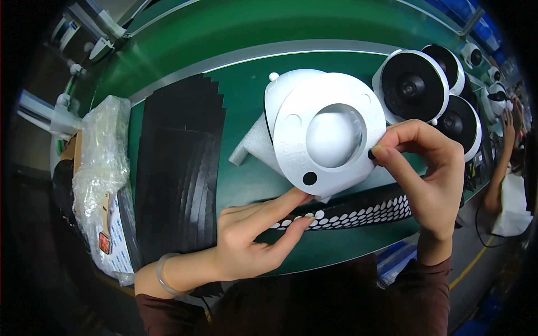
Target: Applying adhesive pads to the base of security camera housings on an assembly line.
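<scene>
A white plastic housing (291, 123) with a flat face, a large round opening and one black round pad (310, 178) stands tilted on the table. My right hand (431, 168) pinches a small black round pad (371, 154) between thumb and index finger at the right edge of that face. My left hand (252, 235) has its thumb and index finger apart. Its index fingertip meets the lower edge of the housing, partly hidden there. Its thumb lies by a black strip (358, 215) with rows of white round dots. White foam (258, 140) shows behind the housing.
Black sheets (176, 185) lie stacked on the left of the green table (241, 185). Beyond them are a plastic-wrapped bundle (103, 151) and a watch (105, 235). Round white units with black faces (412, 87) stand at the back right. Another person's arm (501, 162) shows farther right.
</scene>
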Demonstrator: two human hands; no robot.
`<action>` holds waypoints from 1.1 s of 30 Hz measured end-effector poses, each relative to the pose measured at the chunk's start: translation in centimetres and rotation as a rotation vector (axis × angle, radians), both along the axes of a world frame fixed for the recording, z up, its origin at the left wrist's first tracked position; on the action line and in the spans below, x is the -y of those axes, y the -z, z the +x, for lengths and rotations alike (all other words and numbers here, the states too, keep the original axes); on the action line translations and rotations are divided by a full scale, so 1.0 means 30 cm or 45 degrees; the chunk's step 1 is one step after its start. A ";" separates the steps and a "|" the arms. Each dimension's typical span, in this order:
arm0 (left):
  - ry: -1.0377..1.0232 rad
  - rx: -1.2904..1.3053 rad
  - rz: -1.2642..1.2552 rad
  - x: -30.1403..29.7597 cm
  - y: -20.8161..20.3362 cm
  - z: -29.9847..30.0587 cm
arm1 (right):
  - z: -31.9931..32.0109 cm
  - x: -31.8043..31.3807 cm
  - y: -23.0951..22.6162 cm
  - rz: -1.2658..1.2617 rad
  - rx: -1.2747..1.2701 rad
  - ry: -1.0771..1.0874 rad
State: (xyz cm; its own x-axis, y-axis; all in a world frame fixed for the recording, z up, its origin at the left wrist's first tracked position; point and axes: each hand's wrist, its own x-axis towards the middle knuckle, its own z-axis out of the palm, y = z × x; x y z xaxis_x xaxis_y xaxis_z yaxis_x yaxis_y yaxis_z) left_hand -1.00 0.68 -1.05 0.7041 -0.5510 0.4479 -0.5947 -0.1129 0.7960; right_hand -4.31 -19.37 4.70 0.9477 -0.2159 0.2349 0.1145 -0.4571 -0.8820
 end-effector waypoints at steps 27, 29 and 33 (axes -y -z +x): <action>0.123 -0.265 -0.021 -0.012 -0.011 -0.006 | -0.091 -0.069 0.082 -0.502 0.150 -0.418; 0.130 -0.239 0.028 -0.015 -0.012 -0.007 | -0.090 -0.076 0.085 -0.452 0.165 -0.400; 0.080 -0.322 0.013 -0.016 -0.018 -0.019 | -0.097 -0.070 0.102 -0.447 0.248 -0.441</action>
State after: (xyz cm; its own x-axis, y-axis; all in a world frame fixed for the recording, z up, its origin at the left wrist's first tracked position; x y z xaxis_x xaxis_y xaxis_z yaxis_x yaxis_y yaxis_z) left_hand -1.57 1.16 -0.51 0.7570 -0.6012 0.2560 -0.3830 -0.0908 0.9193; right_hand -7.21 -17.28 1.64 0.8811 0.2253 0.4158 0.4577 -0.6277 -0.6297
